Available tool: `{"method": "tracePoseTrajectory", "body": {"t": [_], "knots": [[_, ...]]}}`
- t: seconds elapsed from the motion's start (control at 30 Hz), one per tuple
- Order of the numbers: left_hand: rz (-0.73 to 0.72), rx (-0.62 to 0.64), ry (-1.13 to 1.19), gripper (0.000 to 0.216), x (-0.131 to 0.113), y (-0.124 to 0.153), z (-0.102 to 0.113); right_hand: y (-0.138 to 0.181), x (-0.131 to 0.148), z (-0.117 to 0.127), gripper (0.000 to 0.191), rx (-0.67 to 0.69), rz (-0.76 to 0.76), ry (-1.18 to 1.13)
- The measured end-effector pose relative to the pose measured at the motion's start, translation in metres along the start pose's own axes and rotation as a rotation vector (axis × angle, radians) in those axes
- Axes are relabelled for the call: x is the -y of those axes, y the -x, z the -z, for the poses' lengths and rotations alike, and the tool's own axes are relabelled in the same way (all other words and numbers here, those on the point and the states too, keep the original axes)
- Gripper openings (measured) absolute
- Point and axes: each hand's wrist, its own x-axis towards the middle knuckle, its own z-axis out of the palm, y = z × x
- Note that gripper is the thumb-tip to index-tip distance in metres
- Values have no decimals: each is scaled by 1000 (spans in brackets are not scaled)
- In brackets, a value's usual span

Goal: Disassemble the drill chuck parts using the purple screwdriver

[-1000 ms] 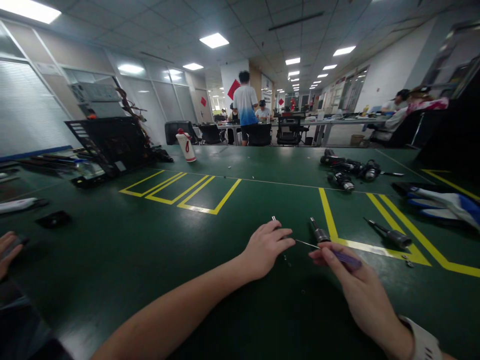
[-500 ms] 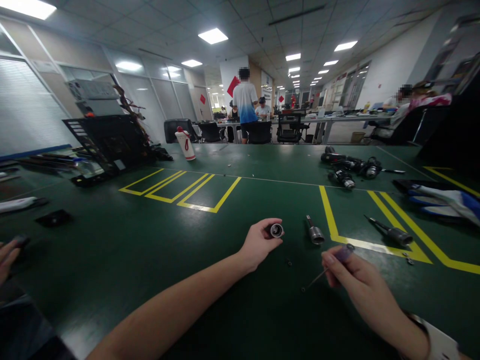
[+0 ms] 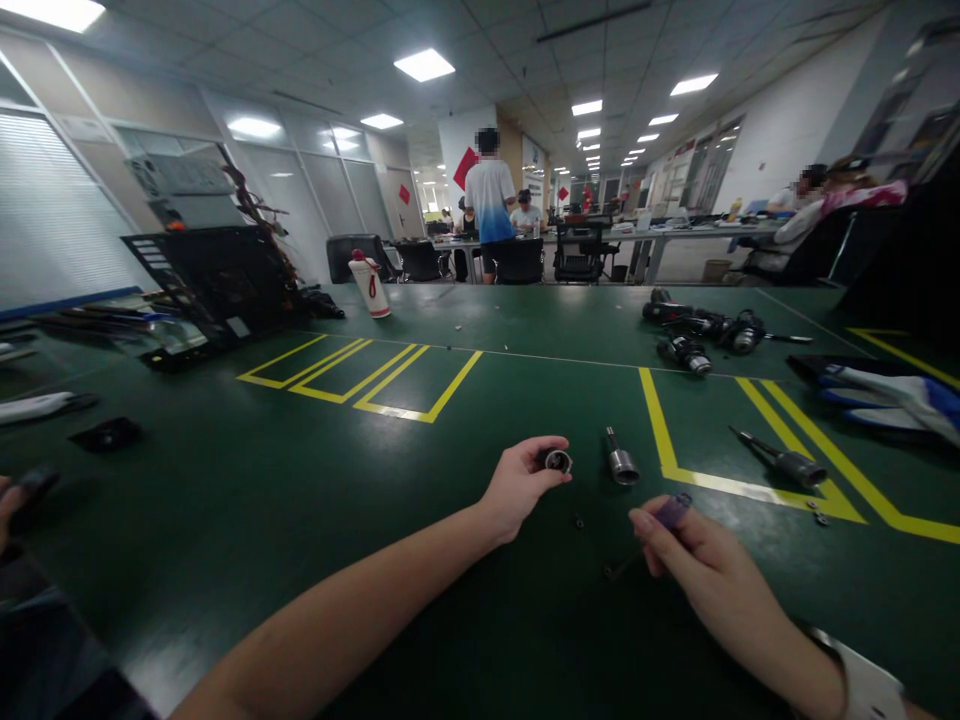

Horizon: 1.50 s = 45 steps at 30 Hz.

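My left hand (image 3: 517, 487) is closed around a short dark metal cylinder (image 3: 558, 461), its hollow round end facing me. In my right hand (image 3: 705, 555) is a screwdriver (image 3: 675, 509) with a purplish see-through handle. Its thin shaft slants down to the left, and a small dark ring-like bit (image 3: 608, 572) shows at its tip; I cannot tell whether the two touch. Between and beyond my hands lies a metal socket-like part (image 3: 622, 464) with a narrow stem. A small dark nut-like piece (image 3: 578, 521) rests on the green table (image 3: 450, 630) between my hands.
A second stemmed metal part (image 3: 799, 468) lies at right near small rings (image 3: 822, 519). Black tools (image 3: 686, 352) and blue-white gloves (image 3: 885, 395) are farther right. A white cup (image 3: 370, 286) and black equipment (image 3: 217, 290) stand back left. Another person's hand (image 3: 11, 505) shows at the left edge.
My right hand has moved slightly left with the screwdriver. The nearer stemmed part sits a little farther left. My left hand keeps hold of the cylinder, turned slightly.
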Motion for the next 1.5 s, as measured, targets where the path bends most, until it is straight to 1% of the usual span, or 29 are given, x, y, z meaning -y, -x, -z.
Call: {"method": "tracePoseTrajectory", "body": {"t": [0.13, 0.23, 0.4, 0.57, 0.7, 0.77, 0.87, 0.97, 1.03, 1.1, 1.17, 1.33, 1.4, 1.5], "knots": [[22, -20, 15, 40, -2, 1, -1, 2, -1, 3, 37, -85, -39, -50], [30, -24, 17, 41, -1, 1, -1, 3, -2, 3, 39, -123, -28, -63], [35, -22, 22, 41, 1, 0, 1, 2, 2, 1, 42, -110, 16, -39], [45, -27, 44, 41, 2, 0, 0, 2, 3, 1, 42, -94, 51, 16], [42, -32, 67, 43, 3, -1, -1, 0, -3, 3, 42, -105, 4, 26], [37, -36, 78, 44, 4, -1, -1, -2, -7, 2, 41, -102, -74, -39], [56, -40, 83, 44, 3, -1, -1, -5, -13, -2, 38, -96, -222, -262], [65, -31, 83, 46, 2, 1, -1, -6, -16, -6, 36, -124, -279, -499], [62, -23, 82, 46, 1, 2, -2, -5, -17, -6, 34, -152, -250, -605], [56, -16, 72, 46, 2, 3, -3, -3, -16, -5, 31, -182, -174, -629], [36, -10, 62, 45, 3, 4, -3, -1, -15, -3, 28, -182, -72, -545], [20, 6, 55, 43, 6, 5, -6, 5, -12, -3, 23, -98, 151, -207], [32, 11, 58, 43, 5, 6, -7, 6, -13, -6, 21, -94, 200, -131], [32, 27, 69, 42, 3, 7, -8, 6, -17, -9, 20, -101, 229, -57]]}}
